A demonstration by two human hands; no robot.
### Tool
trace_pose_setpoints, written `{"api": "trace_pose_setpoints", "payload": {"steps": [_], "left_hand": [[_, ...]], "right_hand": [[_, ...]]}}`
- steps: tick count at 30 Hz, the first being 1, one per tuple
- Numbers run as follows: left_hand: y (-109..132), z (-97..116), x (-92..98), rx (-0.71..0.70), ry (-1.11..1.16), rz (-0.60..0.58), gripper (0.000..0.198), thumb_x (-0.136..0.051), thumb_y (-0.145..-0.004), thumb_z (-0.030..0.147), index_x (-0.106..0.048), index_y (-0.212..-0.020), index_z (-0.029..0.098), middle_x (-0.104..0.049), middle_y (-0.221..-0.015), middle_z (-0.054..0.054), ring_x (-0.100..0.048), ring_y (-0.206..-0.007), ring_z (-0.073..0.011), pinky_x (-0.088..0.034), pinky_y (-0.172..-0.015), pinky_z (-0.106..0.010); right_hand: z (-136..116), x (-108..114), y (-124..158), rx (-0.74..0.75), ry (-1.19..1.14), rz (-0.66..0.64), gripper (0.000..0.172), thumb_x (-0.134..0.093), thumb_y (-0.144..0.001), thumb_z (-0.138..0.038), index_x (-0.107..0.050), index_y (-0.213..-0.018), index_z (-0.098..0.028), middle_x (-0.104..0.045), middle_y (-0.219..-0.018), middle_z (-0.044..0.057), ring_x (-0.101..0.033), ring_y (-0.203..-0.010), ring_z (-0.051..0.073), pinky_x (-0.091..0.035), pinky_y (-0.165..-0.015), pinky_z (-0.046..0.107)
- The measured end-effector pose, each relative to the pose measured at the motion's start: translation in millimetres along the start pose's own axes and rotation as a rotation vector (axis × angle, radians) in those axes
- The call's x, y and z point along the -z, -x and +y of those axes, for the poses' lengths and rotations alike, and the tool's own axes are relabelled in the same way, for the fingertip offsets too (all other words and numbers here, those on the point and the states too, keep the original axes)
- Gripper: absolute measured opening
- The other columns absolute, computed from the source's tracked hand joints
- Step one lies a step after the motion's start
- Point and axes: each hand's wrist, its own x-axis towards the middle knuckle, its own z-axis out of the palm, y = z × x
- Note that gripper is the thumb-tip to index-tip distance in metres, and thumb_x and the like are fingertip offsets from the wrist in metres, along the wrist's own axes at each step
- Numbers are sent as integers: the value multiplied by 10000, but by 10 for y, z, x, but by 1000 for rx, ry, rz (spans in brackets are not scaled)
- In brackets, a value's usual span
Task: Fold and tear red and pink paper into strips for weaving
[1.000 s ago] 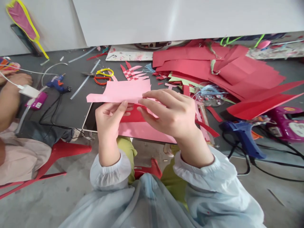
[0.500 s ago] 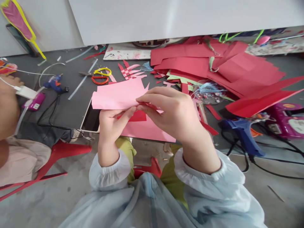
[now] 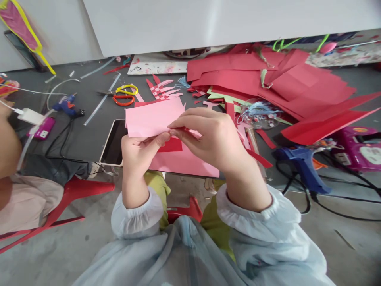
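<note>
Between my two hands a pale pink sheet of paper [image 3: 153, 118] is held up over the table's near edge. My left hand [image 3: 139, 155] pinches its lower edge, thumb on top. My right hand [image 3: 208, 135] meets it there, fingertips closed at the paper's lower right. My fingers partly hide the paper's right end. Under the hands lie a red piece of paper [image 3: 171, 146] and a larger pink sheet [image 3: 190, 161]. A woven red and pink paper strip piece [image 3: 160, 87] rests beyond them.
Scissors [image 3: 123, 95] with yellow and orange handles and a phone [image 3: 113, 143] lie on the left. Red paper sheets [image 3: 297, 87] pile up on the right, near a blue glue gun [image 3: 305, 167] with cables. Another person's arm [image 3: 8, 143] is at far left.
The pink paper's left end has shifted right and now looks shorter. Both hands keep their pinch, nearly in place. The view has moved slightly.
</note>
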Motion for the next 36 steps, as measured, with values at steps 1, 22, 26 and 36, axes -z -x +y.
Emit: {"api": "trace_pose_setpoints", "payload": {"steps": [1, 22, 26, 36], "left_hand": [[-3, 1, -7, 13, 10, 13, 200, -878, -699, 392, -796, -767, 223, -789, -768, -29, -764, -736, -202, -658, -706, -318], [-40, -26, 23, 5, -23, 19, 194, -859, -722, 418, -799, -738, 233, -759, -667, -7, -720, -601, -159, -590, -568, -252], [-43, -15, 24, 10, 25, 45, 194, -859, -724, 416, -796, -762, 236, -762, -692, -4, -710, -589, -144, -584, -556, -245], [-42, 7, 21, 31, 28, 43, 160, -874, -709, 362, -801, -724, 220, -730, -620, 4, -669, -550, -116, -546, -535, -205]], "right_hand": [[9, -9, -4, -5, 6, 6, 193, -568, -924, -170, -751, -862, -170, -743, -869, 73, -657, -783, 182, -479, -690, 300], [10, -60, -33, -62, -99, -36, 139, -614, -915, -191, -738, -861, -159, -744, -858, 70, -637, -753, 164, -453, -667, 280], [23, -71, -31, -63, -46, -24, 169, -591, -917, -155, -740, -839, -150, -742, -831, 76, -626, -739, 167, -438, -663, 286], [31, -103, -45, -25, -43, -28, 179, -580, -926, -165, -723, -819, -156, -717, -812, 71, -598, -741, 170, -417, -662, 289]]}}
